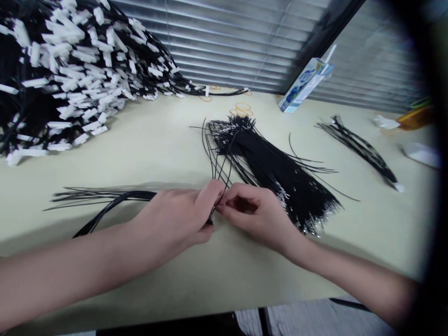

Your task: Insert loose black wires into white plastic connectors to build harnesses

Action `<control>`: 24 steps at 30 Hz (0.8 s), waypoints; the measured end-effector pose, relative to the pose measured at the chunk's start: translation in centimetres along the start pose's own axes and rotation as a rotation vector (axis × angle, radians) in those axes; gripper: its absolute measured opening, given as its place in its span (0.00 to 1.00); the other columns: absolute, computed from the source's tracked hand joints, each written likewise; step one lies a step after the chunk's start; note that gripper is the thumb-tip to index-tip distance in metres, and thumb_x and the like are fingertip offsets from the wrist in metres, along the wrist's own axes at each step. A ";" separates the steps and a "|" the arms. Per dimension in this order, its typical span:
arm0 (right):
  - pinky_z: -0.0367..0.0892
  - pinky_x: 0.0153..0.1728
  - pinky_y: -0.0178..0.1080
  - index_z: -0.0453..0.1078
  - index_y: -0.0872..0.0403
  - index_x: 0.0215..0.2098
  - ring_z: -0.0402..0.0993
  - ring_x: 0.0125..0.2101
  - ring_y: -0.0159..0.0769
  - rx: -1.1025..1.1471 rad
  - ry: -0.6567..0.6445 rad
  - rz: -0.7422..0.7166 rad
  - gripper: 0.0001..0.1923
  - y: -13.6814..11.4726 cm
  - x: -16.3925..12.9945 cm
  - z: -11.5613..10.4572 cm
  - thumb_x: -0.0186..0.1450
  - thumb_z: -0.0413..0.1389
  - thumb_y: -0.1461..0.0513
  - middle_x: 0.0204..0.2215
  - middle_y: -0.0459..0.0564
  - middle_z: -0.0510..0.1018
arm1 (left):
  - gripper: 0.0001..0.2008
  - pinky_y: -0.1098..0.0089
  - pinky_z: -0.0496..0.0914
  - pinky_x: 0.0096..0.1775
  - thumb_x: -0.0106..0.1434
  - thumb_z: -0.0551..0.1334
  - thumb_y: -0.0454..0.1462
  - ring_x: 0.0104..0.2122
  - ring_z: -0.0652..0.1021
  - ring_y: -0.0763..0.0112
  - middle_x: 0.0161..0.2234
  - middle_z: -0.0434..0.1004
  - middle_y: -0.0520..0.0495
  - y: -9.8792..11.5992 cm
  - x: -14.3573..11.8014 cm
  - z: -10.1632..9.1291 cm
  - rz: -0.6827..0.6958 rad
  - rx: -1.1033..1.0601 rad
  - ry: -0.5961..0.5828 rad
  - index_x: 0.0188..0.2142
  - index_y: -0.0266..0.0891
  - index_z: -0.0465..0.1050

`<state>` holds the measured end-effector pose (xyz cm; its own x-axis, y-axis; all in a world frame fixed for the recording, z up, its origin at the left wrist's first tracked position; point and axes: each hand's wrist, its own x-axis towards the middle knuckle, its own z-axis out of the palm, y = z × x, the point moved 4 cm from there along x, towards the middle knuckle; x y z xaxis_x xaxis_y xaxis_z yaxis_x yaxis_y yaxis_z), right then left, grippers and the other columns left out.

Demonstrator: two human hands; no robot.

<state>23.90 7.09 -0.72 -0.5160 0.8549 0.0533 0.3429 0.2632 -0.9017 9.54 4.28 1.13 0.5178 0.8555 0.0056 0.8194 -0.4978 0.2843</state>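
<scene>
My left hand (185, 212) is closed around a bundle of black wires (121, 199), whose loose ends trail out to the left over the table. Thumb and fingers of my right hand (254, 210) pinch thin black wires at the left hand's fingertips. Several thin wires (224, 170) rise from between the two hands toward the back. Just behind the right hand lies a thick pile of black wires (276, 163) with shiny metal tips at its ends. What exactly sits between the fingertips is partly hidden.
A big heap of black cables with white connectors (80, 84) fills the back left of the pale table (147, 149). Rubber bands (241, 109) and a drink carton (304, 86) stand near the blinds. A smaller wire bundle (364, 151) lies at right.
</scene>
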 end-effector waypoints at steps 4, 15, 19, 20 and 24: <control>0.59 0.23 0.31 0.68 0.54 0.28 0.63 0.23 0.25 -0.086 -0.005 -0.015 0.02 0.0 -0.1 0.1 0.59 0.56 0.66 0.23 0.42 0.71 | 0.16 0.69 0.65 0.24 0.56 0.59 0.36 0.27 0.80 0.59 0.33 0.80 0.46 0.0 0.0 -0.1 0.003 -0.002 0.003 0.44 0.40 0.59; 0.59 0.25 0.32 0.63 0.53 0.28 0.63 0.25 0.27 -0.352 0.033 -0.342 0.06 -1.2 -0.6 0.5 0.60 0.55 0.66 0.23 0.43 0.67 | 0.15 0.70 0.64 0.23 0.56 0.59 0.36 0.28 0.80 0.60 0.33 0.79 0.46 0.1 -0.1 -0.1 0.013 -0.013 0.022 0.43 0.40 0.59; 0.59 0.25 0.32 0.61 0.53 0.26 0.62 0.25 0.29 -0.427 0.036 -0.435 0.08 -1.2 -0.7 1.1 0.62 0.54 0.66 0.23 0.44 0.68 | 0.16 0.70 0.64 0.23 0.55 0.60 0.34 0.27 0.80 0.60 0.33 0.80 0.47 0.1 -0.1 -0.3 0.002 -0.011 0.002 0.42 0.40 0.59; 0.58 0.25 0.32 0.60 0.53 0.25 0.62 0.25 0.28 -0.434 0.035 -0.435 0.08 -1.2 -0.7 1.2 0.62 0.53 0.66 0.23 0.44 0.68 | 0.15 0.70 0.64 0.23 0.55 0.60 0.34 0.26 0.80 0.60 0.33 0.80 0.47 0.1 -0.1 -0.3 -0.002 -0.012 -0.006 0.42 0.40 0.59; 0.58 0.24 0.31 0.63 0.54 0.27 0.64 0.24 0.28 -0.430 -0.062 -0.300 0.07 -1.2 -0.3 0.5 0.63 0.54 0.63 0.23 0.44 0.69 | 0.14 0.68 0.67 0.24 0.57 0.59 0.36 0.28 0.80 0.59 0.34 0.80 0.45 0.1 -0.1 -0.3 0.003 -0.021 -0.006 0.43 0.39 0.59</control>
<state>23.23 6.30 0.07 -0.6820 0.6892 0.2447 0.4576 0.6631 -0.5923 9.53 4.21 1.44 0.5221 0.8529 0.0008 0.8122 -0.4975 0.3046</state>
